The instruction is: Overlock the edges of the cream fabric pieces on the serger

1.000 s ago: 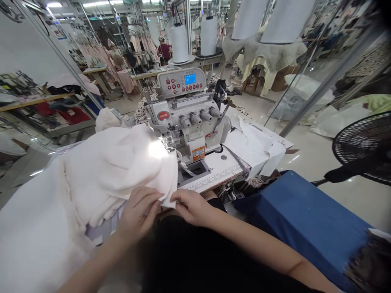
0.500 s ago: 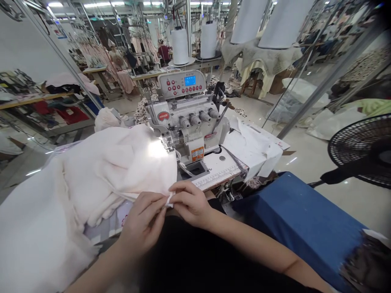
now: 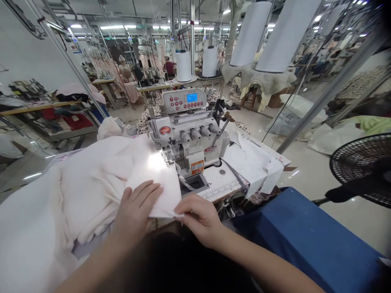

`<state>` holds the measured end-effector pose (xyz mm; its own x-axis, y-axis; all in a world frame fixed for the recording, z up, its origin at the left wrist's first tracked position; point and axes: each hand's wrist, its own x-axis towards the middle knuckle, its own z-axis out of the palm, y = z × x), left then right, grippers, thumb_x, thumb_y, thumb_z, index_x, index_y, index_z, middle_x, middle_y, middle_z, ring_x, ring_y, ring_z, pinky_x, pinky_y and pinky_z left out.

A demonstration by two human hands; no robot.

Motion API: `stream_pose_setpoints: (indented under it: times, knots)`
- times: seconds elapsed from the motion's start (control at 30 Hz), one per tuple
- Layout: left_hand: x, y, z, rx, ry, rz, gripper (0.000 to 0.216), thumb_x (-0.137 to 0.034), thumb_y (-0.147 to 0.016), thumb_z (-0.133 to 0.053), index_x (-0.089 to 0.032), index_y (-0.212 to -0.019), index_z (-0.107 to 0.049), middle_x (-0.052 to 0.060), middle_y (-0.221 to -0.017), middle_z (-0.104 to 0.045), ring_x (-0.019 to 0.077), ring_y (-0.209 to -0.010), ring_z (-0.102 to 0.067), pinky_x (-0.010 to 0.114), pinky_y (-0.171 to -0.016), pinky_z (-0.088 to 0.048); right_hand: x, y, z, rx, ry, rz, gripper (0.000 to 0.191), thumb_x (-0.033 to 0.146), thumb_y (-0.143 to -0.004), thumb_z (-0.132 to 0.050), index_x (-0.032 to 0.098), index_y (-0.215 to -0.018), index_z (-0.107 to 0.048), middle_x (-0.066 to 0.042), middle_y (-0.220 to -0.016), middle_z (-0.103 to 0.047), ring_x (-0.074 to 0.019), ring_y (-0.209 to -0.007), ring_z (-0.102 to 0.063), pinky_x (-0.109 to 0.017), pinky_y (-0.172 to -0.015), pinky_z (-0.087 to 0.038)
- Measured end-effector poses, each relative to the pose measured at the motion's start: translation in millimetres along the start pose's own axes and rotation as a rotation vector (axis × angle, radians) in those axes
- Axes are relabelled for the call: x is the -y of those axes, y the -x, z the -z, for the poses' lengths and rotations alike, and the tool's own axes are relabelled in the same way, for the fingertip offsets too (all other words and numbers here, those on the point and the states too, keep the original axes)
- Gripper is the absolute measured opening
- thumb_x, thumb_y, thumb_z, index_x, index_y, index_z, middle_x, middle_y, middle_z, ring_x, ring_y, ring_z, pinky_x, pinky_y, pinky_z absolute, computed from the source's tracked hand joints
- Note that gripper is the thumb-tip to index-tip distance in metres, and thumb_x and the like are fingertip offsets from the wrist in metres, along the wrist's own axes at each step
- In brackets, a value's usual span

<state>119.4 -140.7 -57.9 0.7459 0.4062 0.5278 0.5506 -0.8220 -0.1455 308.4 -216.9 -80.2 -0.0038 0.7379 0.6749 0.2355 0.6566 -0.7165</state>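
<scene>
A pale pinkish-white piece of fabric lies at the overlock sewing machine, its far part under the lit needle area. My left hand rests on this fabric with its fingers stretched flat; its thumb is hidden. At the near right corner of the fabric, my right hand pinches the edge between thumb and fingers. The rest of the cloth spreads in folds to the left, over the table and down toward me.
White thread cones stand behind the machine. Right of it lie white scraps on the table. A blue-covered box and a black fan are at the right. A metal pole slants nearby.
Both hands were pinching a small bit of fabric edge together. My left hand has moved away left and now lies flat on the cloth; my right hand keeps the corner. The view has tilted up.
</scene>
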Motion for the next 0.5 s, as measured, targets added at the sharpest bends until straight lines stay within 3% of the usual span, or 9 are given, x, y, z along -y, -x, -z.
stream_pose_setpoints:
  times: [0.17,0.3,0.5]
  knots:
    - [0,0,-2,0.062,-0.085,0.016,0.047,-0.003,-0.075,-0.037,-0.014,-0.118,-0.052,0.009,-0.123,-0.057,0.0265,-0.116,-0.049,0.040,-0.080,-0.033,-24,2,5,-0.013,-0.009,-0.059,0.007,0.014,-0.080,-0.058,0.018,-0.080,-0.063,-0.005,-0.078,-0.065,-0.0146,-0.076,-0.060,-0.027,-0.069,-0.049]
    - [12,-15,-3,0.115,-0.177,0.002,0.048,-0.003,-0.076,-0.035,-0.018,-0.119,-0.053,0.008,-0.123,-0.057,0.0258,-0.114,-0.050,0.039,-0.077,-0.032,-40,-15,6,0.023,-0.006,-0.054,0.008,0.014,-0.081,-0.057,0.018,-0.079,-0.063,-0.005,-0.081,-0.065,-0.0149,-0.080,-0.061,-0.028,-0.073,-0.049]
    - [27,-38,-4,0.254,-0.170,0.097,0.048,-0.001,-0.080,-0.030,-0.021,-0.116,-0.054,0.006,-0.123,-0.057,0.0228,-0.116,-0.048,0.038,-0.078,-0.032,-62,-46,7,0.048,0.062,0.018,0.008,0.014,-0.082,-0.055,0.017,-0.078,-0.061,-0.005,-0.082,-0.064,-0.0140,-0.083,-0.061,-0.026,-0.075,-0.050]
